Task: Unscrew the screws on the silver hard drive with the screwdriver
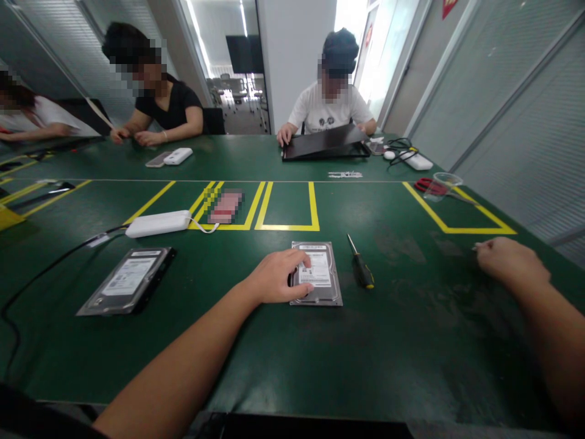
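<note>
A silver hard drive (323, 277) with a white label lies flat on the green table. My left hand (276, 277) holds it at its left side, thumb and fingers reaching over the top. Just right of the drive is a screwdriver (363, 271) with a black and yellow handle, its tip pointing away from me. My right hand (512, 262) is closed well off to the right, over the table. Something small and pale shows at its pinched fingertips, too small to name. Another hard drive (130, 277) lies at the left, touched by neither hand.
A white power strip (158, 224) with a black cable lies behind the left drive, a pink phone (225, 207) wired to it. Yellow tape (315, 207) marks boxes. Red-handled scissors (429, 186) and a clear cup (445, 183) sit far right. Across the table, a person handles a dark panel (324, 143).
</note>
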{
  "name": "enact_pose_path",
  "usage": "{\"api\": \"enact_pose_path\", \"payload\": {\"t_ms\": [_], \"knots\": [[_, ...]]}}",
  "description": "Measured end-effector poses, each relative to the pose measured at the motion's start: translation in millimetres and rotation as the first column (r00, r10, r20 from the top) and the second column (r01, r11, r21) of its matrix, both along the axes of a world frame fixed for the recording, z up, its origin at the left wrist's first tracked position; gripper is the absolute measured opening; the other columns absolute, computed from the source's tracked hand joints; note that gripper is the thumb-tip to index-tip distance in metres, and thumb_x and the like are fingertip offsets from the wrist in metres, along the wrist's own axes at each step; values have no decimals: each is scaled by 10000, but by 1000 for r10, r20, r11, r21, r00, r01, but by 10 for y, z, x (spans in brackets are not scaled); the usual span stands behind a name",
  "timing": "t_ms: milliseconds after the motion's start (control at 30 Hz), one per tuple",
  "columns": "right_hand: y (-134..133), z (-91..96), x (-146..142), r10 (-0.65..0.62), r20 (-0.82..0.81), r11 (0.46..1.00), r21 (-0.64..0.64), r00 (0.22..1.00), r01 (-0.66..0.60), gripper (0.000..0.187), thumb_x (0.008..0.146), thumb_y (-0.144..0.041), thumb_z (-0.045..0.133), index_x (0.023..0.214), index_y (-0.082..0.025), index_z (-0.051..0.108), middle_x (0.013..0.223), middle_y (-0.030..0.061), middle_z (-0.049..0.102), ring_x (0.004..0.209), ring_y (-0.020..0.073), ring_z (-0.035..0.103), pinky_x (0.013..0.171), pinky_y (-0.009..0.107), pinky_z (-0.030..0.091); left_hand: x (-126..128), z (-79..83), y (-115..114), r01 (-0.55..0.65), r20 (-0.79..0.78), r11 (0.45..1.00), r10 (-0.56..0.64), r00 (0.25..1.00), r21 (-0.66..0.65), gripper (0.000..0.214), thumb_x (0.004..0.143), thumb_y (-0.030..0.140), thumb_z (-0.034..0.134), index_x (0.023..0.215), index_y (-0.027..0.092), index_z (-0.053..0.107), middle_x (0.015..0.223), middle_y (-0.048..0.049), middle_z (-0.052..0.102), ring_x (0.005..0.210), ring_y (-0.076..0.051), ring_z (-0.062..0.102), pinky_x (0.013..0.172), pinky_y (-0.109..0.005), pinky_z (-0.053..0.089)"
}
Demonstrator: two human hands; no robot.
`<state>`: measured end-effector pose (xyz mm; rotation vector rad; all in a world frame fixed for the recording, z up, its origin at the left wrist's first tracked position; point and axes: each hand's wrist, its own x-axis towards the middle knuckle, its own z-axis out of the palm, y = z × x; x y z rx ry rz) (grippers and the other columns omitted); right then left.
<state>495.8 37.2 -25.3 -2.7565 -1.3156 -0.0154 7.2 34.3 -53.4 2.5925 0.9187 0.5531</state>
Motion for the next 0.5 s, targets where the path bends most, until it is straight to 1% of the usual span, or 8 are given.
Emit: {"api": "enact_pose_path", "payload": {"t_ms": [67,133,267,300,333,400,433,500], "knots": [[4,94,-177,31,-26,999,-13,999,-32,314,931,-348,458,929,-124,678,977,281,664,886,373,646,684,440,457,-1,-2,1,-2,-5,1000,2,1000,6,393,839,483,634,1103,196,582,944,-36,620,779,-187,558,690,-297,407],[-2,182,-399,152,-49,988,26,987,-150,299,967,-350,424,985,-140,636,1016,237,666,928,316,625,738,389,428,-3,-8,1,-4,-7,1000,4,1000,22,392,840,490,635,1094,195,589,892,-25,607,760,-184,551,685,-297,402],[-89,315,-988,391,-102,916,138,915,-377,228,976,-364,449,957,-183,587,929,116,661,852,216,588,725,305,394,1,-21,-13,-19,8,996,19,1000,88,370,845,493,633,1057,191,605,814,-9,583,743,-183,548,699,-308,398],[-130,337,-1159,458,-123,883,177,880,-434,215,970,-365,456,944,-191,580,884,85,650,809,199,578,705,292,390,4,-24,-21,-36,25,994,34,999,107,345,855,478,628,1042,188,608,809,-10,581,744,-181,548,705,-311,399],[-176,356,-1333,550,-163,823,274,819,-498,200,953,-350,468,910,-188,578,820,66,630,753,192,560,674,290,380,8,-27,-29,-59,52,990,53,997,126,307,870,452,617,1019,184,611,804,-12,577,742,-178,545,707,-312,402],[-277,388,-1672,675,-231,717,427,700,-551,215,927,-371,481,840,-197,572,708,25,574,656,172,512,613,279,360,19,-35,-45,-121,124,979,101,987,164,208,907,375,580,953,175,614,796,-18,565,736,-169,536,704,-309,409],[-327,402,-1827,720,-277,680,464,636,-568,230,921,-389,486,818,-200,570,674,11,548,620,160,487,587,273,351,24,-38,-53,-150,163,971,121,979,185,172,922,335,559,918,171,611,788,-20,559,731,-165,531,698,-306,412],[-416,431,-2093,776,-379,629,520,504,-578,241,919,-397,488,806,-201,572,650,-5,519,584,142,451,555,265,342,33,-42,-67,-198,229,952,144,963,232,149,935,278,533,864,167,602,778,-25,553,725,-160,524,681,-301,413]]}}
